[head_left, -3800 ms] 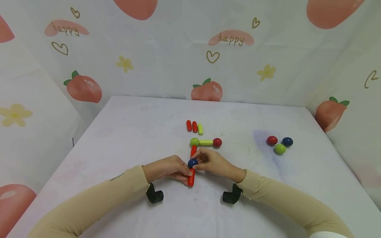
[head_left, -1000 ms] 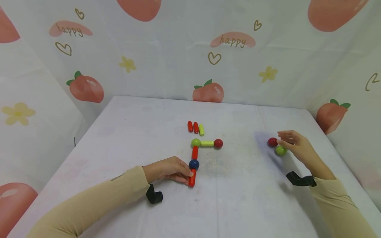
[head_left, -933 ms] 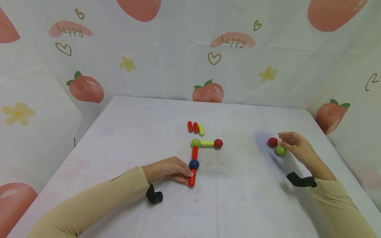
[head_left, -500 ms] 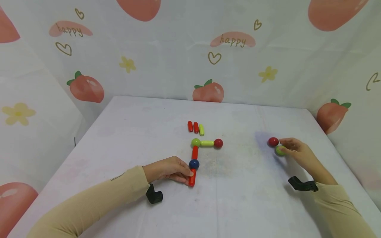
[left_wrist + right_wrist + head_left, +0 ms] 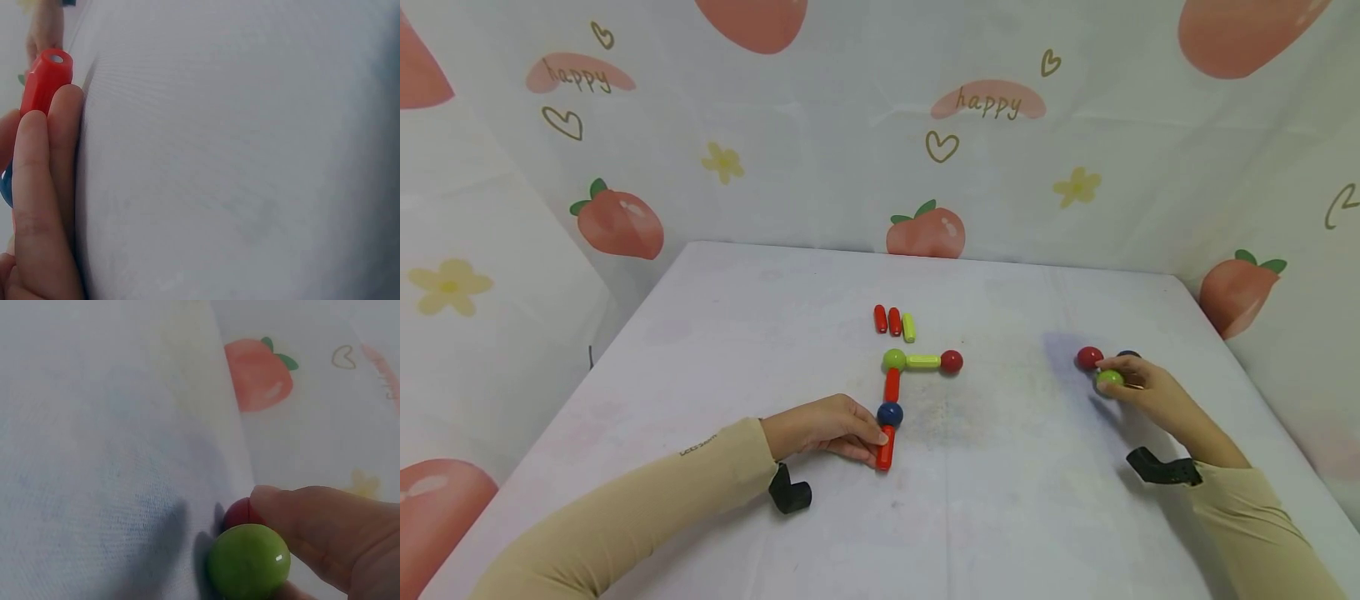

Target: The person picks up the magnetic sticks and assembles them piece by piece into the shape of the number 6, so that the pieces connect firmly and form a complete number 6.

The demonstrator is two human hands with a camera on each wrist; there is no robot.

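Note:
My left hand (image 5: 835, 429) pinches the near red rod (image 5: 884, 450) between thumb and fingers; in the left wrist view the red rod (image 5: 47, 81) shows a silver dot in its end. That rod meets a blue ball (image 5: 890, 413), from which another red rod (image 5: 892, 385) runs to a green ball (image 5: 894, 360). A yellow-green rod (image 5: 922, 362) joins this ball to a red ball (image 5: 951, 361). Over on the right, my right hand (image 5: 1157, 400) pinches a loose green ball (image 5: 1108, 382), seen large in the right wrist view as a glossy green ball (image 5: 249, 562).
Beside the right hand lie a loose red ball (image 5: 1089, 358) and a blue ball (image 5: 1129, 354), the latter mostly hidden behind the hand. Two red rods (image 5: 887, 321) and a yellow-green rod (image 5: 909, 327) lie behind the joined pieces. A patterned cloth backdrop (image 5: 820, 150) rises behind the white table (image 5: 760, 333).
My right hand has left the joined blue ball, gone right to the loose balls and closed its fingers on the green one. The left hand keeps its hold on the near red rod.

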